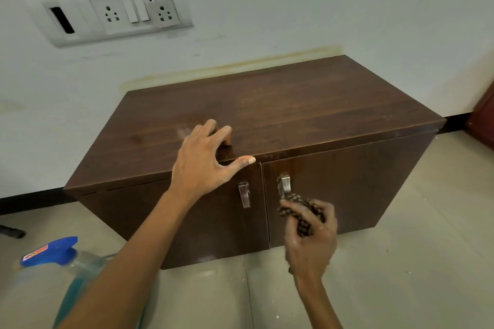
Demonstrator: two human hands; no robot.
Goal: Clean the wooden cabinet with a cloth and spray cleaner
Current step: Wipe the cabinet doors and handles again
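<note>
A low dark wooden cabinet [294, 112] with two doors stands against the white wall. My left hand [203, 165] rests on the front edge of its top, fingertips on the wood and thumb stretched along the edge. My right hand [310, 232] grips a bunched brown patterned cloth [299, 208] and holds it against the lower end of the right door's metal handle [284, 184]. The left door's handle [244, 193] is bare. A spray bottle [61, 256] with a blue trigger head and blue liquid stands on the floor at the lower left, partly behind my left forearm.
A switch and socket panel [115, 13] is set in the wall above the cabinet's left side. Beige floor tiles [401, 262] lie in front. A reddish wooden object [483, 120] shows at the right edge. A dark object [10, 231] lies on the floor at far left.
</note>
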